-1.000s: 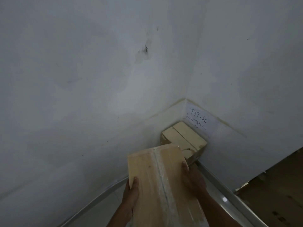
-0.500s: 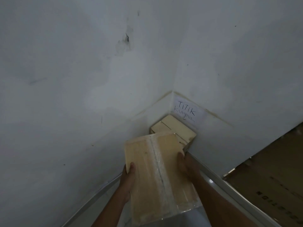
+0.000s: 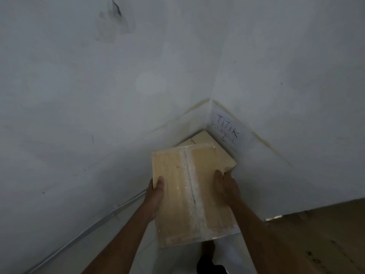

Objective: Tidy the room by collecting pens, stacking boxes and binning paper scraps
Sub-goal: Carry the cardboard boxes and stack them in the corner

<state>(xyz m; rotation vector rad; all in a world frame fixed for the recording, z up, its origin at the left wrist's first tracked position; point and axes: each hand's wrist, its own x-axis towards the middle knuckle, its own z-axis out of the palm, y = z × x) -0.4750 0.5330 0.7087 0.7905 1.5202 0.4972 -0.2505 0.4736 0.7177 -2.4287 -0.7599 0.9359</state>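
1. Head view: I see the taped box (image 3: 189, 194) held between both hands. The left hand (image 3: 155, 196) curls round its left edge and the right hand (image 3: 227, 188) grips its right edge.
2. The taped box overlaps the corner box (image 3: 203, 137), below the handwritten sign (image 3: 227, 131).

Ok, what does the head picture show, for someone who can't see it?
A left hand and right hand hold a taped box over a second box in a white corner, beside a paper sign reading TITIK KUMPUL.
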